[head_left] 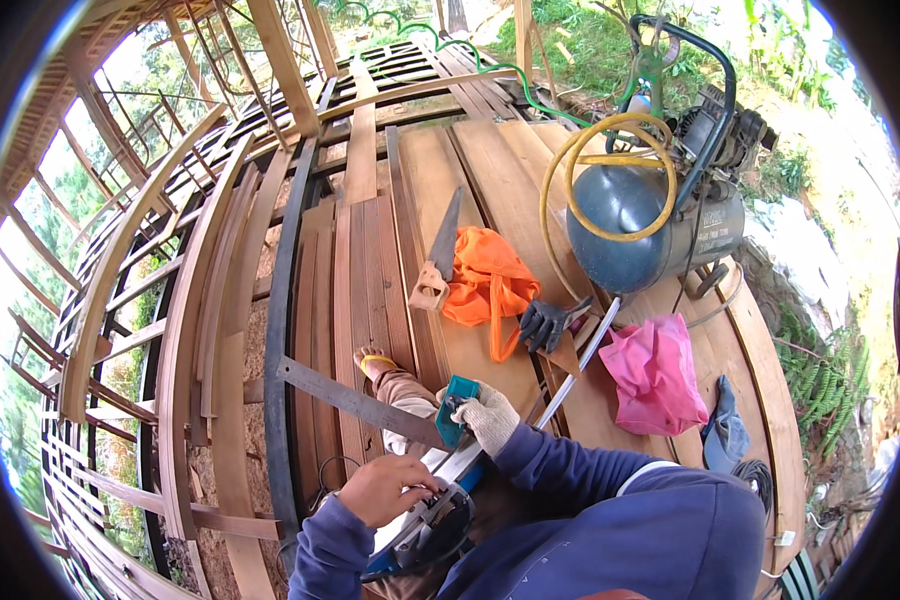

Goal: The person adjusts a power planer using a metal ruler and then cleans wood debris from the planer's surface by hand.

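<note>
My right hand point(488, 418), in a pale knit glove, grips the teal handle of a hand saw point(355, 402). The saw's long grey blade reaches out to the left over the boards. My bare left hand point(385, 490) is below the blade, its fingers curled and pressed together at the dark metal top of a blue-and-black machine point(442, 522). What those fingers pinch, if anything, is hidden. A pale metal strip point(458, 462) runs up from the machine past my right hand.
A second hand saw point(437, 262) with a wooden handle lies beside an orange cloth bag point(488, 278). Black gloves point(545, 325), a pink bag point(658, 375) and a blue cap point(725, 432) rest on the planks. An air compressor point(625, 225) with a yellow hose stands right. Open floor framing point(175, 330) lies left.
</note>
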Demonstrator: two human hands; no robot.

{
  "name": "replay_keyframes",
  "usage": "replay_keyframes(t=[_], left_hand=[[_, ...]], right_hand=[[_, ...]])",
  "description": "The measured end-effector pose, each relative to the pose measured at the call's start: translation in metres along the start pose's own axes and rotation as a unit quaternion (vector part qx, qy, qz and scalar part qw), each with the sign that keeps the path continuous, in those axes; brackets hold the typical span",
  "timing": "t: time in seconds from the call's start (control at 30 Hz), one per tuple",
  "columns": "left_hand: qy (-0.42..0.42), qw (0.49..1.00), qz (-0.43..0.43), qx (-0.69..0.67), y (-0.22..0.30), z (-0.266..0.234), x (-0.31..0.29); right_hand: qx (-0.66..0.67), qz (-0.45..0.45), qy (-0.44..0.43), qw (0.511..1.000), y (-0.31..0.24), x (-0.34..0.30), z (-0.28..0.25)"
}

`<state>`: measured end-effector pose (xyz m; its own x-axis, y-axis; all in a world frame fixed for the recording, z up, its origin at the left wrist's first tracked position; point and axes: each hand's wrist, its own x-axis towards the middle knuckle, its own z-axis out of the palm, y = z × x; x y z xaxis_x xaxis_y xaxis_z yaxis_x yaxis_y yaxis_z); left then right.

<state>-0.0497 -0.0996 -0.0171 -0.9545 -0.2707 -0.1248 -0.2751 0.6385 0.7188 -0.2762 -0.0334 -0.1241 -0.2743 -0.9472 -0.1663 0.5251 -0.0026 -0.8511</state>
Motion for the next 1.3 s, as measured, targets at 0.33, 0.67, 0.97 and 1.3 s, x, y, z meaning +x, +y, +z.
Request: replay_keyframes(t=[0.33, 0.67, 0.97, 1.3], left_hand=[[-0.048, 0.999, 0.012, -0.024, -0.012, 0.002, 0.0], [-0.06, 0.998, 0.014, 0.0, -0.012, 0.0, 0.006], [0.098, 0.995, -0.007, 0.011, -0.007, 0.004, -0.018], [0.127, 0.952, -0.266, -0.087, -0.028, 0.02, -0.026]], right_hand=[[0.009, 0.011, -0.002, 1.0, 0.006, -0.002, 0.005], [0.003, -0.004, -0.005, 1.0, 0.005, 0.0, 0.003], [-0.023, 0.0, 0.015, 1.0, -0.008, -0.008, 0.022], [-0.096, -0.061, 0.006, 0.994, 0.001, 0.004, -0.002]])
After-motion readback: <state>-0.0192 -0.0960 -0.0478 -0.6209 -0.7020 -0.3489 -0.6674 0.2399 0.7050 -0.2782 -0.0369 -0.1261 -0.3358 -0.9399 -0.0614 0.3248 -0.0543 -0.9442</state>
